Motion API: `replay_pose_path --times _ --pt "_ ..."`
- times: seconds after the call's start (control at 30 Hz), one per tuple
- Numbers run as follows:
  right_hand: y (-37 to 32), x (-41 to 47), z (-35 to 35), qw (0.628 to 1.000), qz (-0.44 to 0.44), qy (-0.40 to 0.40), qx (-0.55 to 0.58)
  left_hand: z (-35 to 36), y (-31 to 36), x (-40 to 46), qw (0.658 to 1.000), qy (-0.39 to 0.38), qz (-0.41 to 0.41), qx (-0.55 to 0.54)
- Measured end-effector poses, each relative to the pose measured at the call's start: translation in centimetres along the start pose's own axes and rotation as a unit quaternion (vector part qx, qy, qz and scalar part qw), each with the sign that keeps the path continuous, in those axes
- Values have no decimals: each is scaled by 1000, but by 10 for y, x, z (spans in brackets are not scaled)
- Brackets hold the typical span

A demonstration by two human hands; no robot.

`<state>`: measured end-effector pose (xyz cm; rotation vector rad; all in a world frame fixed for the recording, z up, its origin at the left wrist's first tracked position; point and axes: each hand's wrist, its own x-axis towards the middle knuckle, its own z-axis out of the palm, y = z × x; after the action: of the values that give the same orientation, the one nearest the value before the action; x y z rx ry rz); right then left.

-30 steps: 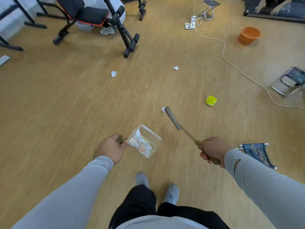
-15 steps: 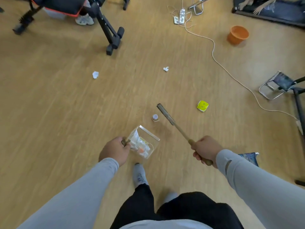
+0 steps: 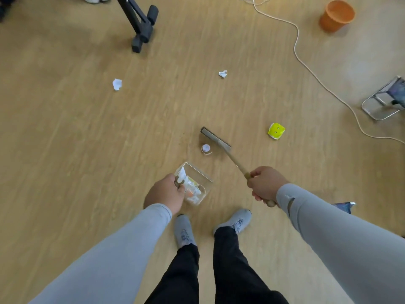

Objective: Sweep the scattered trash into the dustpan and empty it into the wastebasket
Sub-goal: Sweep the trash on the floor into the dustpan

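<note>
Two hands are busy. The left hand [image 3: 164,194] has its fingers curled round the handle of the clear dustpan [image 3: 197,185], low over the floor [image 3: 65,139], just in front of the grey shoes [image 3: 183,232]. Inside the dustpan sit white and orange bits of trash. The right hand [image 3: 266,185] is wrapped tight round the wooden stick of the broom [image 3: 215,139]. The broom slants away and to the left, with its dark brush down at the floor. A small round cap [image 3: 206,148] lies just beside the brush, between it and the dustpan. A yellow wrapper [image 3: 276,131] lies off to the right. Two white paper balls lie farther out, one [image 3: 222,73] ahead and one [image 3: 117,84] to the left. The orange wastebasket [image 3: 336,16] stands far away, top right, near a long white cord [image 3: 311,73].
</note>
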<state>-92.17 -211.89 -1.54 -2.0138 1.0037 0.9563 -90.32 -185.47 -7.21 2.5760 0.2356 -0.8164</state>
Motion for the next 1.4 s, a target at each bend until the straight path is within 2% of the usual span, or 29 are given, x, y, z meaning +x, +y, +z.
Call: replay_pose_path --times 0.17,0.27,0.4,0.5,0.67,0.8,1.13,1.4 --pt "3 5 6 996 -12 -46 -73 3 12 4 1000 -8 -7 1" --pt "9 -1 -17 991 -17 -87 -97 1 10 5 1000 -8 -8 3" --pt "20 -13 -82 994 7 -112 -14 -1 10 6 1000 -9 -4 4" --pt "26 -23 -88 993 -2 -116 -26 -2 12 7 1000 -5 -7 3" --pt "22 -15 -54 996 -20 -86 -2 -6 9 4 1000 -5 -8 1" --pt "34 -19 -60 996 -9 -65 57 -11 18 -4 1000 0 0 7" --pt "88 -19 -157 985 -7 14 170 -28 133 -8 998 11 64 28" --pt "131 5 -238 975 -5 68 211 -13 239 -4 994 14 103 42"
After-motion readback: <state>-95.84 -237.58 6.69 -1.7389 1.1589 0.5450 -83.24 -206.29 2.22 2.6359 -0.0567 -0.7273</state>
